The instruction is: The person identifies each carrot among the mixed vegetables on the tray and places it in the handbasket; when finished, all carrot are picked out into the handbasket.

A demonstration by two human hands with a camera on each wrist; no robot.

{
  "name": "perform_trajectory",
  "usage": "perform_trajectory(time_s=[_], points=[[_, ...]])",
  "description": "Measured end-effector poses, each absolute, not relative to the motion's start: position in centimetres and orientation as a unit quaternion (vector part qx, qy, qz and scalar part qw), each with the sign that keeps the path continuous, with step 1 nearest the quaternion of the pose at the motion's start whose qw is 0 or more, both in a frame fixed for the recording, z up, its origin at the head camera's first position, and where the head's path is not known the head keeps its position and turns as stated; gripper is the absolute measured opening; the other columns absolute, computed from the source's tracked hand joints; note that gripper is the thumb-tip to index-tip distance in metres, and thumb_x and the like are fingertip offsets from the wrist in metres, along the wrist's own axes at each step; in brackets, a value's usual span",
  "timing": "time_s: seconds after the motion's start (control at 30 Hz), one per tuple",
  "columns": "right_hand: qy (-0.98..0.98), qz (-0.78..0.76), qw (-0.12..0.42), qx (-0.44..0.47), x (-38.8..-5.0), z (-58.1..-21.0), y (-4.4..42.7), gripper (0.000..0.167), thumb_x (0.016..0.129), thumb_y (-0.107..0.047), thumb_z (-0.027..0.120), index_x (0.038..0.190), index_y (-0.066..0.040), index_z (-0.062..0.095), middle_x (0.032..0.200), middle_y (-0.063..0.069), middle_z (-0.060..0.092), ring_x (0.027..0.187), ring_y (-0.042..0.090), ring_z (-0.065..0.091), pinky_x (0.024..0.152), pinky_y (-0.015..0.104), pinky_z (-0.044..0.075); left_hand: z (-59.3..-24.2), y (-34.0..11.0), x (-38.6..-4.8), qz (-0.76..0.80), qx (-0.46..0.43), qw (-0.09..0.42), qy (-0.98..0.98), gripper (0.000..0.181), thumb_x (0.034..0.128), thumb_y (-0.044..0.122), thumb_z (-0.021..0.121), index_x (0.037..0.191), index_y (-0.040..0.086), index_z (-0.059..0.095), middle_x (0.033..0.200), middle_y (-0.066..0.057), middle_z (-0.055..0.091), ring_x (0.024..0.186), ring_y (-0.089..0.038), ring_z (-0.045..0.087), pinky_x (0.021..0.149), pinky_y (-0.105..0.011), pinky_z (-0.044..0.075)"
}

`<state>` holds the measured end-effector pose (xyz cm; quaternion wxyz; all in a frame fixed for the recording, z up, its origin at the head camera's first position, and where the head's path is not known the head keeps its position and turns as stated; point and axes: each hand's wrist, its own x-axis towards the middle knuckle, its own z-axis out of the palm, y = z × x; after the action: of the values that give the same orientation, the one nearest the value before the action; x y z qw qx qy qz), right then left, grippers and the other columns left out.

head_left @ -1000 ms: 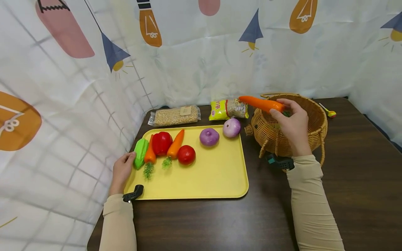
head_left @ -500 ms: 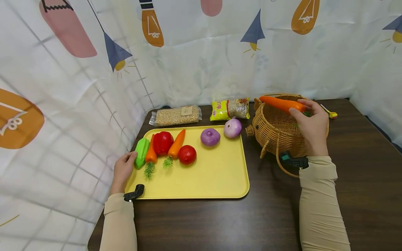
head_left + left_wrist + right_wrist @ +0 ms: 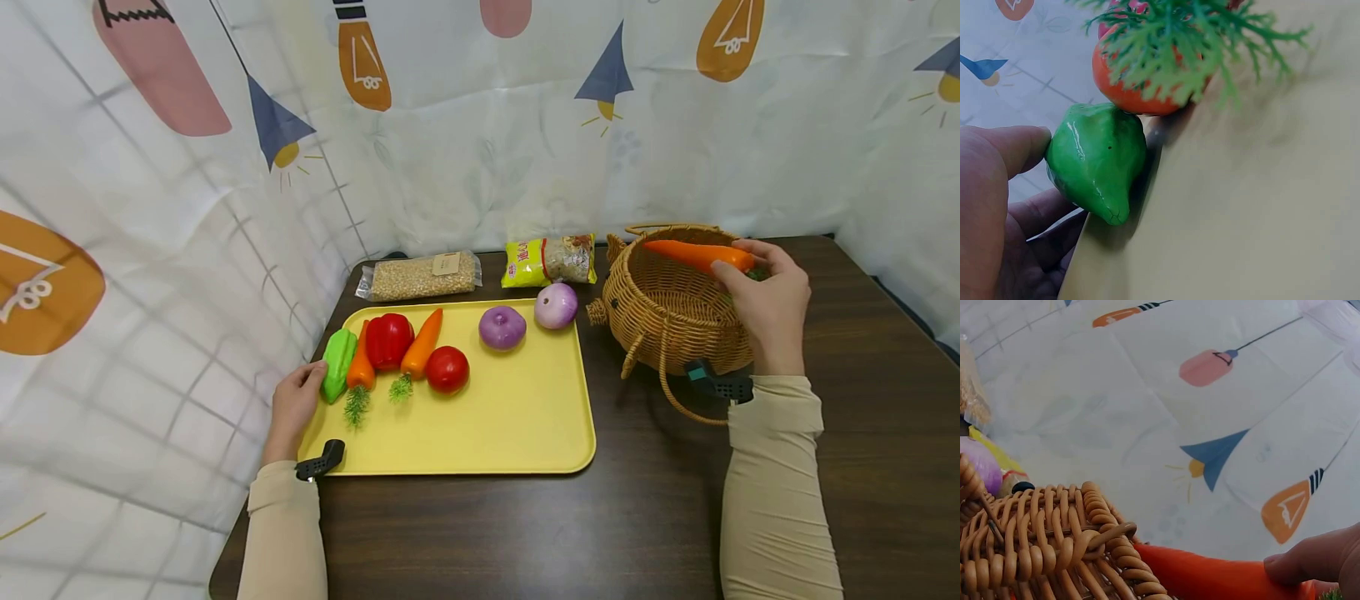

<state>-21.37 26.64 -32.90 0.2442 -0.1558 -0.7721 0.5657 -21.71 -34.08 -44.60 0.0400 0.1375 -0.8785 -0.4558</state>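
Note:
In the head view my right hand pinches an orange carrot near its leafy end, its tip pointing left over the opening of a pig-shaped wicker basket. The right wrist view has the carrot beside the basket rim, thumb on top. My left hand rests at the left edge of a yellow tray. Its thumb touches a ridged green fruit or vegetable, fingers loosely bent beside it. Right of that lie two carrots, a red bell pepper and a tomato.
One purple onion lies on the tray; another onion sits at its back right corner. Behind stand a bag of grain and a yellow packet. A small colourful item lies behind the basket. Printed curtains enclose the table.
My right hand has carried the carrot to the right and slightly lower, from the basket's left rim to over its opening. My left hand has stayed in place.

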Motion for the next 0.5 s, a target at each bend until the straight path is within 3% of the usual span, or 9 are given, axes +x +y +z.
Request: perform_trajectory(time_s=[0.13, 0.37, 0.5], points=[[-0.793, 0.539, 0.233, -0.161, -21.39, -33.08, 26.66, 0.045, 0.091, -0.025, 0.068, 0.133, -0.012, 0.061, 0.116, -0.009, 0.049, 0.080, 0.001, 0.056, 0.063, 0.008, 0.050, -44.46, -34.05, -21.56, -0.457, 0.140, 0.039, -0.877, 0.067, 0.1008, 0.054, 0.040, 0.146, 0.005, 0.047, 0.150, -0.018, 0.040, 0.138, -0.038, 0.035, 0.112, -0.052, 0.030], [-0.819, 0.509, 0.204, -0.169, -21.48, -33.06, 27.07, 0.051, 0.092, -0.032, 0.065, 0.138, -0.013, 0.057, 0.144, 0.008, 0.046, 0.084, -0.002, 0.050, 0.062, 0.007, 0.048, -44.21, -33.79, -21.52, -0.468, 0.144, 0.036, -0.871, 0.067, 0.1002, 0.054, 0.042, 0.145, 0.005, 0.047, 0.150, -0.019, 0.041, 0.138, -0.037, 0.035, 0.113, -0.050, 0.030], [-0.857, 0.465, 0.164, -0.150, -21.82, -32.64, 27.35, 0.057, 0.093, -0.042, 0.061, 0.141, -0.011, 0.053, 0.150, 0.013, 0.042, 0.083, 0.008, 0.050, 0.058, 0.014, 0.046, -44.08, -33.74, -21.44, -0.467, 0.148, 0.039, -0.871, 0.066, 0.1000, 0.054, 0.042, 0.145, 0.005, 0.048, 0.149, -0.019, 0.042, 0.137, -0.037, 0.036, 0.113, -0.050, 0.030]])
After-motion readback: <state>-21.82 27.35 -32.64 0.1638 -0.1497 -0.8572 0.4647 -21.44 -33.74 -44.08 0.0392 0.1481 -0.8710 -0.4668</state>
